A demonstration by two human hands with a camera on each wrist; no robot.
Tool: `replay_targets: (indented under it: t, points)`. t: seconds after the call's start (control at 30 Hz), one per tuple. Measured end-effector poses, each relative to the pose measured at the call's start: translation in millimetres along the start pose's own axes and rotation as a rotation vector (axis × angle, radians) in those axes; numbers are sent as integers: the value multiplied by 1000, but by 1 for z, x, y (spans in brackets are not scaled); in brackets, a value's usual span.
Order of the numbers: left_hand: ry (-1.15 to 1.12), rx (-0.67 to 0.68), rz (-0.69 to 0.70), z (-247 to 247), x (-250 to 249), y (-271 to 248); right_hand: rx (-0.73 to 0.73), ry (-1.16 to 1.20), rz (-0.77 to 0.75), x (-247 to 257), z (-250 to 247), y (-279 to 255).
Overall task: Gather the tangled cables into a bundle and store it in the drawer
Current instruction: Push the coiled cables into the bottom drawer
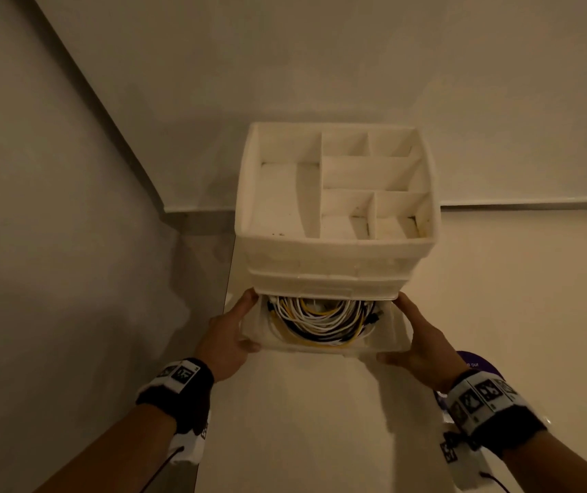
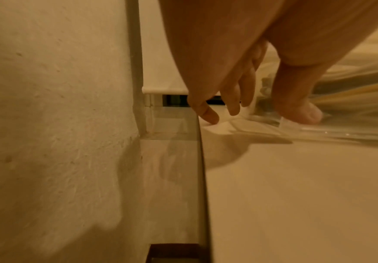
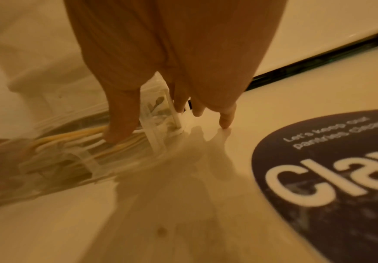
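Two hands grip drawer (image 1: 388, 341); organizer (image 1: 334, 257) above, sticker (image 3: 341, 178) right.

Dim, warm yellowish light tints every view, and the head view bends straight wall lines toward its edges. Both wrist views are soft with motion blur, strongest on the clear plastic drawer (image 3: 48, 160). Soft shadows of the hands fall on the glossy cream tabletop (image 3: 161, 222), which mirrors the fingers faintly.

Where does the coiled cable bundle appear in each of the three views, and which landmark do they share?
Head: cable bundle lower centre, in the clear drawer.
Left wrist: blurred strands at the right edge.
Right wrist: left of centre, behind the drawer wall.
Shared landmark: the clear drawer.
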State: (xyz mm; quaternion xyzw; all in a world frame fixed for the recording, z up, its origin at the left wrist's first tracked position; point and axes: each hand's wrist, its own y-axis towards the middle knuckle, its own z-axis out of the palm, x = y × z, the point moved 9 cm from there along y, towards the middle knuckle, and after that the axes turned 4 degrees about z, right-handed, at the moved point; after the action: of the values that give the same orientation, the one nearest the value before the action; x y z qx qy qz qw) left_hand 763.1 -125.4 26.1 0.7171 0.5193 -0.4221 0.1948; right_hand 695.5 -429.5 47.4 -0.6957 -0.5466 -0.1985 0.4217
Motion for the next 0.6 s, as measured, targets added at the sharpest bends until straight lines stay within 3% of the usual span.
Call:
replay_targets:
  t: [0.3,0.6]
  points:
    - [-8,-305,-102,2,18,12,-341,67,48,-10,-14,9]
    - [-6,-472,-176,-1,19,22,-508,122,147,-11,-16,12]
